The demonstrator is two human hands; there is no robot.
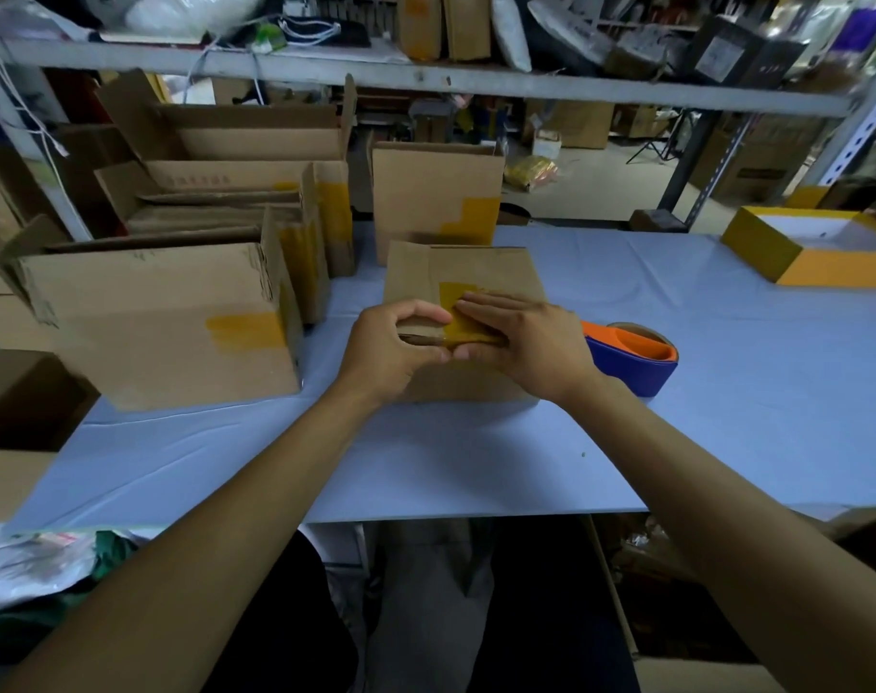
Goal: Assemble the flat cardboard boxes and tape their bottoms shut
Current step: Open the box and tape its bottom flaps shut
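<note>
From the head camera, a small brown cardboard box [456,272] stood bottom-up near the middle of a table covered in pale blue cloth [476,457], a strip of yellow-brown packing tape [463,312] running along its top seam and over the near edge. The left hand [393,350] gripped the near left corner of that box, fingers curled over the top edge and thumb against the front face. The right hand [521,337] lay flatter — fingers extended across the tape, pressing it down, with the thumb tucked under at the front edge, touching the left hand's fingertips.

Just right of the box, touching the right wrist's side, a blue and orange tape dispenser [636,355] with its roll rested on the cloth. To the left sat a larger taped brown carton [166,322], and behind it a cluster of open and folded cartons [236,192]. An upright taped carton [436,197] stood directly behind the small box — close, though whether touching I could not tell. A yellow shallow tray-like box with a white inside [816,247] lay at the far right.
</note>
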